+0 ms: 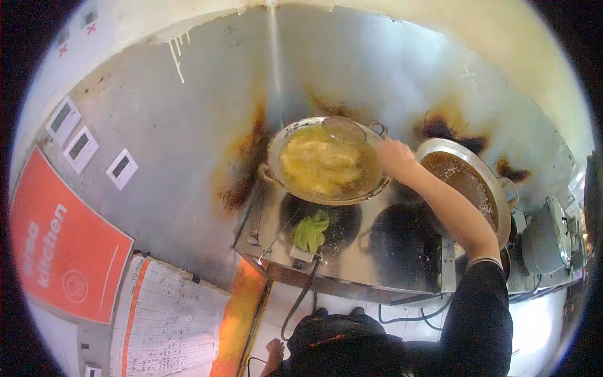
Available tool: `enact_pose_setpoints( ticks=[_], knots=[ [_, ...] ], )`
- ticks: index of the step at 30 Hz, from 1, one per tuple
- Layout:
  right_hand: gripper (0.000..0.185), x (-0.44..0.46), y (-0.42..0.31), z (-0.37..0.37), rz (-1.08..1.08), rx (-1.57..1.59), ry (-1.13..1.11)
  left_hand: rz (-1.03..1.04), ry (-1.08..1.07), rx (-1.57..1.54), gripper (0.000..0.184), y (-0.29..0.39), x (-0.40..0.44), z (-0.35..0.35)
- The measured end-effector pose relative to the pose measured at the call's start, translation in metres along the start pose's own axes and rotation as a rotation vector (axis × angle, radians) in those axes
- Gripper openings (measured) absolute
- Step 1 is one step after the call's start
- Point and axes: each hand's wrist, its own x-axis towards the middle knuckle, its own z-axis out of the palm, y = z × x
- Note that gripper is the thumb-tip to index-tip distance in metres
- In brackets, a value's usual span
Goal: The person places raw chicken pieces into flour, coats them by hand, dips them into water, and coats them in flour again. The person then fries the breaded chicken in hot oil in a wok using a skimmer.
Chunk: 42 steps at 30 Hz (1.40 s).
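My right hand (pixel 394 160) is closed at the right rim of a large two-handled wok (pixel 274 154), apparently around the handle of a round mesh strainer (pixel 344 130). The handle itself is hidden by the hand. The strainer's disc is over the far side of the wok. Pale yellow battered-looking food (pixel 323 166) fills much of the bubbling oil. Low beside my body, my left hand (pixel 275 347) has curled fingers, and nothing shows in it. Between my body and the wok, a crumpled green leaf or cloth (pixel 311 231) lies on the stove top.
A second wide pan (pixel 461 166) with brown oil and pale crumbs stands right of the wok, under my right forearm. Farther right is a lidded metal pot (pixel 546 235). The scorched metal wall (pixel 207 125) rises behind the stove. Hoses (pixel 304 295) hang in front, and a handwritten sheet (pixel 169 320) is at left.
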Motion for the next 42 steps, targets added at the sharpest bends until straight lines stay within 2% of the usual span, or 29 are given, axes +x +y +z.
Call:
enact_pose_setpoints(
  ticks=[4, 6, 8, 10, 12, 13, 15, 16, 18, 19, 20, 22, 23, 24, 25, 26, 28, 30, 31, 32, 34, 37, 39, 40, 42],
  knots=[
    [0.021, 0.047, 0.018, 0.040, 0.002, -0.023, 0.044, 0.093, -0.029, 0.115, 0.014, -0.002, -0.011, -0.006],
    [0.021, 0.072, 0.024, 0.061, 0.141, 0.046, -0.054, 0.148, 0.055, 0.121, 0.011, 0.000, -0.011, -0.007],
    [0.020, 0.080, 0.031, 0.084, 0.125, 0.099, -0.040, 0.283, 0.293, 0.111, 0.008, 0.000, -0.010, -0.008],
    [0.020, 0.096, 0.052, 0.112, 0.100, 0.147, -0.030, 0.328, 0.497, 0.024, 0.006, 0.003, -0.007, -0.006],
    [0.018, 0.107, 0.068, 0.131, -0.545, -0.392, -0.045, 0.174, 0.496, -0.206, 0.007, 0.011, -0.011, 0.005],
    [0.018, 0.111, 0.067, 0.131, -0.558, -0.392, -0.051, 0.036, 0.480, -0.427, 0.009, 0.013, -0.016, 0.010],
    [0.018, 0.102, 0.052, 0.090, -0.164, -0.193, -0.690, -0.236, 0.428, -0.859, 0.013, 0.016, -0.024, 0.017],
    [0.018, 0.099, 0.046, 0.084, -0.158, -0.191, -0.697, -0.277, 0.359, -0.787, 0.013, 0.016, -0.027, 0.017],
    [0.015, 0.092, 0.049, 0.079, -0.272, -0.148, -0.803, -0.228, 0.157, -0.351, 0.015, 0.016, -0.036, 0.019],
    [0.015, 0.099, 0.055, 0.096, -0.254, -0.141, -0.813, -0.183, 0.063, -0.180, 0.016, 0.016, -0.039, 0.020],
    [0.011, 0.116, 0.063, 0.130, -0.269, -0.132, -0.835, -0.145, -0.021, -0.054, 0.017, 0.017, -0.042, 0.020],
    [0.008, 0.098, 0.070, 0.124, -0.269, -0.123, -0.850, -0.120, -0.115, 0.036, 0.019, 0.017, -0.043, 0.018],
    [0.010, 0.061, 0.053, 0.080, -0.074, 0.269, -0.877, -0.123, -0.152, 0.071, 0.020, 0.019, -0.040, 0.015],
    [0.014, 0.043, 0.039, 0.050, 0.115, 0.657, -0.875, -0.136, -0.177, 0.094, 0.021, 0.020, -0.035, 0.012],
    [0.014, 0.051, 0.044, 0.058, 0.108, 0.647, -0.869, -0.159, -0.198, 0.109, 0.022, 0.026, -0.030, 0.004],
    [0.014, 0.053, 0.051, 0.070, 0.194, 0.959, -0.941, -0.194, -0.216, 0.123, 0.023, 0.037, -0.024, -0.006],
    [0.015, 0.048, 0.058, 0.097, 0.309, 1.279, -1.013, -0.296, -0.245, 0.109, 0.025, 0.061, -0.008, -0.029],
    [0.015, 0.047, 0.035, 0.097, 0.163, 1.033, -0.879, -0.354, -0.263, -0.245, 0.023, 0.049, 0.008, -0.019],
    [0.015, 0.048, 0.038, 0.102, 0.157, 1.039, -0.877, -0.187, -0.150, -0.020, 0.021, 0.043, 0.019, -0.022],
    [0.017, 0.052, 0.047, 0.115, -0.005, 1.031, -0.868, -0.052, -0.005, 0.230, 0.019, 0.054, 0.026, -0.044],
    [0.018, 0.067, 0.045, 0.128, -0.180, 1.006, -0.857, -0.067, 0.129, -0.012, 0.018, 0.031, 0.055, -0.021],
    [0.019, 0.060, 0.033, 0.129, -0.223, 0.927, -0.869, 0.043, 0.436, -0.864, 0.020, 0.019, 0.064, 0.004],
    [0.021, 0.039, -0.011, 0.107, 0.246, 1.219, -0.748, -0.128, 0.105, -0.034, 0.025, 0.015, 0.063, 0.001],
    [0.021, 0.037, -0.010, 0.108, 0.246, 1.231, -0.744, -0.113, -0.064, 0.345, 0.028, 0.015, 0.063, -0.003],
    [0.021, 0.044, -0.008, 0.111, -0.013, 1.077, -0.694, -0.087, -0.105, 0.306, 0.027, 0.020, 0.040, -0.009]
  ],
)
